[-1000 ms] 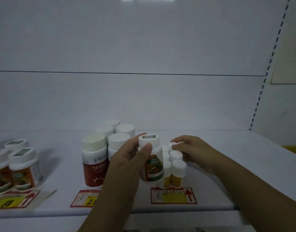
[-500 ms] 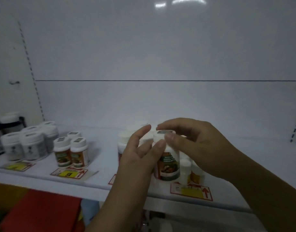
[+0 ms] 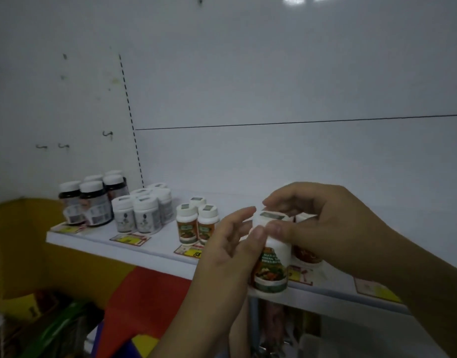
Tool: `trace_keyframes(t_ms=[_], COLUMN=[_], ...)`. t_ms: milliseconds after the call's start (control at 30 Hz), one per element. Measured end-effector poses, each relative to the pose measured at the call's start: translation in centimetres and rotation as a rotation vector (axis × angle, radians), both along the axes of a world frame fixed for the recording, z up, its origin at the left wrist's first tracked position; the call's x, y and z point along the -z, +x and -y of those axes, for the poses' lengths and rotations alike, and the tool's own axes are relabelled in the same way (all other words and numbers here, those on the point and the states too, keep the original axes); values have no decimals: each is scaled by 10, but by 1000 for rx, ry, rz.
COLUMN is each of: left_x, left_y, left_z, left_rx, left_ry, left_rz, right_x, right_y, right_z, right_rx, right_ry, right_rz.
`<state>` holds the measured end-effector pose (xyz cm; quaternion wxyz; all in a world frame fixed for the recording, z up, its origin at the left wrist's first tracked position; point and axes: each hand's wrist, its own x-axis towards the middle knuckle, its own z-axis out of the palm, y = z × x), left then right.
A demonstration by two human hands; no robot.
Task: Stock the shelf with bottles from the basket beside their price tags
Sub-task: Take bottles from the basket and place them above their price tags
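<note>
A: Both hands on it now. The right hand [image 3: 333,226] pinches the white cap of the orange-label bottle [image 3: 271,257] from above, and the left hand [image 3: 230,251] is curled loosely at its side, thumb on the shoulder.

B: And the bottle's off the shelf [image 3: 157,248], hanging over the front edge.

A: Its likely mates stand to the left: the matching trio [image 3: 197,223], with a price tag [image 3: 189,251] in front.

B: Carry it upright and set it just beside them, label outward. The light is dim, so I can't confirm the labels are identical.
</note>
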<state>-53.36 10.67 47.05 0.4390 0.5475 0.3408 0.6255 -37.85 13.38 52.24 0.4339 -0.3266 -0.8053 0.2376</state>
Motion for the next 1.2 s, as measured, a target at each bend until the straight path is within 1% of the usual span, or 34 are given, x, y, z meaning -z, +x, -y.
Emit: trace_keyframes(t_ms=[100,233,267,400,467,533,633,767,933,1000,1100,1133,1200], left_x=[-10,-24,-25,-24,-22,-17,-15,-16,-25,-32,-44,-49,-61], left_y=[-35,-103,-119,-166,-180,-189,-197,-198,-188,-182,-168,-161,-147], left_z=[-24,-64,-75,-108,-120,-129,-136,-140,-144,-146,-151,-153,-157], left_rx=[-20,-153,-193,-246,-241,-212,-171,-106,-99,-116,-114,-94,-74], left_ry=[103,206,221,212,214,213,204,170,164,204,279,297,334], left_rz=[-93,-277,-328,-527,-583,-606,-623,-648,-723,-820,-1015,-1126,-1423], right_x=[-18,-43,-47,-45,-37,-27,-17,-7,2,1,-11,-16,-26], right_y=[-28,-71,-83,-122,-133,-141,-146,-147,-148,-143,-122,-112,-89], right_z=[-12,-61,-77,-137,-160,-175,-185,-184,-178,-175,-164,-159,-146], right_rx=[75,227,284,486,543,540,501,431,424,509,737,778,813], right_ry=[85,96,106,100,67,1,-104,-225,-241,-114,175,216,218], right_rz=[73,26,51,311,451,547,617,622,618,685,843,922,1082])
